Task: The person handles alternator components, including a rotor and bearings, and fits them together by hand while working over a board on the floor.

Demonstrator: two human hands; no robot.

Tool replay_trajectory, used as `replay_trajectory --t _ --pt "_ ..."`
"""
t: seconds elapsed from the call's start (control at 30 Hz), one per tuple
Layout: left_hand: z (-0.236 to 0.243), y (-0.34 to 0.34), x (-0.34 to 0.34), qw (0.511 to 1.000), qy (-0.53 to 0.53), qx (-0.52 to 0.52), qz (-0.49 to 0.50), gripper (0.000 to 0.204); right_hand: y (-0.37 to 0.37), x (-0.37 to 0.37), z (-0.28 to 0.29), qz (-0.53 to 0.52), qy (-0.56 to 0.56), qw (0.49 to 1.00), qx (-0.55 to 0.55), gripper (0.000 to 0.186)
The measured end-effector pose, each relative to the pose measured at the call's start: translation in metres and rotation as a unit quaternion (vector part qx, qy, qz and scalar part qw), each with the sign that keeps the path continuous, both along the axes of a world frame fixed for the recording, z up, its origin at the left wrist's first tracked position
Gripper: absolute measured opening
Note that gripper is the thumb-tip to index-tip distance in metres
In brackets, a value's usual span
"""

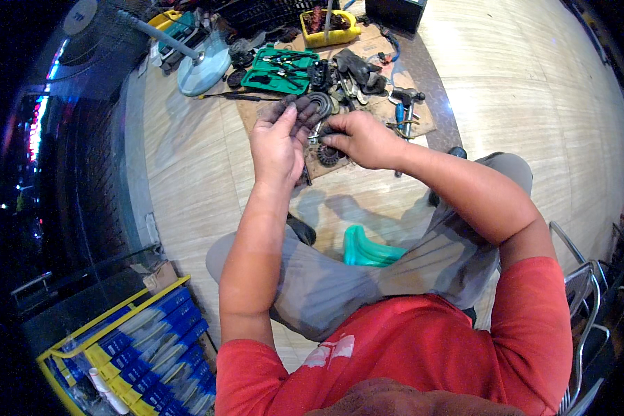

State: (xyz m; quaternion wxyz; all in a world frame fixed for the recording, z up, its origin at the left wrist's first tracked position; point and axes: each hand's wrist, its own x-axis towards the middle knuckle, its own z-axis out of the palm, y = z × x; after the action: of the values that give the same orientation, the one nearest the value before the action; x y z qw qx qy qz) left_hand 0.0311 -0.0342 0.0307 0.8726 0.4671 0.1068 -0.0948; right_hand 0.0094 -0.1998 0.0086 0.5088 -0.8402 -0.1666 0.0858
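My left hand (279,142) is raised over the cardboard, its blackened fingers curled and the thumb laid against them. What it holds, if anything, is hidden. Just past its fingertips shows a round, ringed dark metal part (319,104); I cannot tell whether they touch it. Facing it, my right hand (364,139) is closed in a pinch, with a small shiny metal piece (314,137) by its fingertips, too small to name. Below the pinch lies a dark toothed gear (328,155).
Beyond my hands, an open green tool case (279,69) lies near a yellow container (331,36) of dark parts. A hammer (407,96) rests at the right of the cardboard (423,119). The fan's pale round base (204,69) stands left. Between my legs is a green plastic stool (371,249).
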Motion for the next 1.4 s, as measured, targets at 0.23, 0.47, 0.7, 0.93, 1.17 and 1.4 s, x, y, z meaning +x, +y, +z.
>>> replay_trajectory --t 0.23,0.47,0.7,0.93,1.17,1.4 --pt "-0.009 0.015 0.012 0.999 -0.032 -0.022 0.003 0.015 -0.004 0.005 0.001 0.022 0.101 0.994 0.030 0.020" --pt "-0.004 0.025 0.021 0.998 -0.031 -0.047 0.010 0.012 -0.005 0.003 0.005 0.034 0.264 0.946 0.185 0.016" --pt "0.000 0.035 0.020 0.996 -0.054 -0.073 0.002 0.017 -0.003 0.006 0.003 0.057 0.247 0.955 0.153 0.019" --pt "0.017 0.082 0.044 0.990 -0.068 -0.088 0.088 0.017 -0.009 0.006 -0.014 0.141 0.111 0.982 0.063 0.024" --pt "0.025 0.116 0.049 0.982 -0.087 -0.089 0.140 0.018 -0.029 -0.005 -0.028 0.185 0.095 0.978 -0.001 0.030" --pt "0.025 0.174 0.039 0.977 -0.086 -0.125 0.148 0.019 -0.058 -0.022 -0.044 0.130 0.001 0.986 -0.102 0.030"
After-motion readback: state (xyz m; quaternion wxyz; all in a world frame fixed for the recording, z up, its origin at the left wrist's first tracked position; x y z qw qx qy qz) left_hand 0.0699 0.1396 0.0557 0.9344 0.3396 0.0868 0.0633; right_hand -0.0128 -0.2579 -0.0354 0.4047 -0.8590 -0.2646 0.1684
